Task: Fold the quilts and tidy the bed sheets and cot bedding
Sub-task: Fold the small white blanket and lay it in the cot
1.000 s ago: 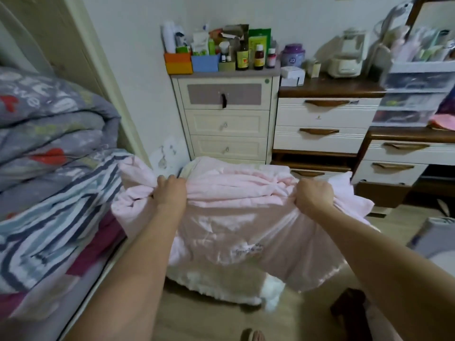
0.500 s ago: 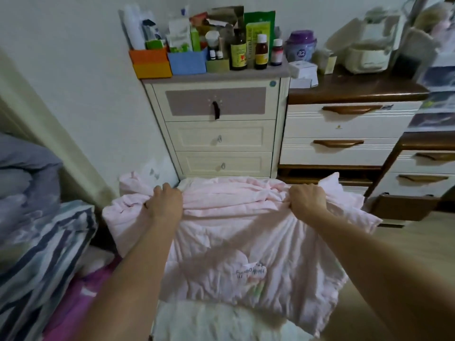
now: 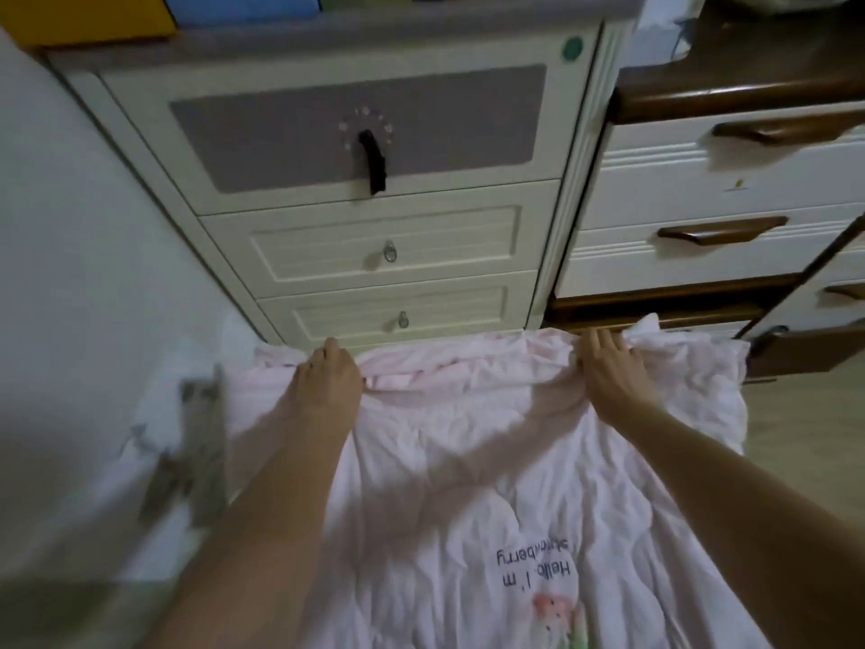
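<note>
A pale pink quilt [image 3: 468,461] with a strawberry print and upside-down lettering lies spread out below me, its far edge bunched in folds near the drawers. My left hand [image 3: 327,381] grips that bunched far edge on the left. Farther right, my right hand [image 3: 608,372] holds the same edge, fingers curled into the fabric. Both forearms reach forward over the quilt.
A cream chest of drawers [image 3: 374,203] stands straight ahead, close behind the quilt's far edge. A white dresser with brown handles [image 3: 721,227] is to its right. White wall [image 3: 93,274] with peeled patches on the left. Wooden floor [image 3: 805,414] at right.
I have leaned forward and down, and both hands carried the quilt's bunched edge towards the drawers. The quilt now lies flatter and more spread. The stacked bedding at left has left view.
</note>
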Demonstrator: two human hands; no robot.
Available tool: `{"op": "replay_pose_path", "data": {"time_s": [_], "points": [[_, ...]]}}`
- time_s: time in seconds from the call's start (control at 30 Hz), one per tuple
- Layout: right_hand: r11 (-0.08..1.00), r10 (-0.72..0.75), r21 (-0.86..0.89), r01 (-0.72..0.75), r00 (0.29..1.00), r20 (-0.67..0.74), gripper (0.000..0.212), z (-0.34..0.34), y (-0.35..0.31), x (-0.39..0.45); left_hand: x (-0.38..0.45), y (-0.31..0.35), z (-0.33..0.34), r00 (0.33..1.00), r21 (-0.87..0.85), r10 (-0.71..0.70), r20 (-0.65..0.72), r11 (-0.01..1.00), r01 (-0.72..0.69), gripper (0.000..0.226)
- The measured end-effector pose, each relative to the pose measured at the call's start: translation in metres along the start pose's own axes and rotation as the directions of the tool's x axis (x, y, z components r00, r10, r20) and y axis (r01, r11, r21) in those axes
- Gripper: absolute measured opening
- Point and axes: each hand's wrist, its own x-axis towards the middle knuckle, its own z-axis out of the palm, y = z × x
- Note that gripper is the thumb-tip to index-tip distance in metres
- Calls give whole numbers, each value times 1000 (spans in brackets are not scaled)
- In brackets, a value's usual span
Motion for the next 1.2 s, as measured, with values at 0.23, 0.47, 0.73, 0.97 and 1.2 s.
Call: {"op": "replay_pose_path", "data": {"time_s": [0.23,0.47,0.73,0.97,1.2], "points": [[987,3,158,4,999,-41,24,109,-27,117,122,40,89,998,-16,16,68,1000,-15,34],[952,-30,306,18,999,33,42,146,-13,126,132,82,113,997,-272,-72,-9,960,67,51],[994,-105,-25,106,994,42,73,179,20,31,43,218,129,964,-408,263,44,885,-223,79],[992,-113,80,101,979,172,70,217,31,81,100,240,163,945,-346,203,258,932,-105,88],[955,177,196,-222,959,222,68,202,66,-3,49,265,125,893,-248,441,91,879,-408,72]]}}
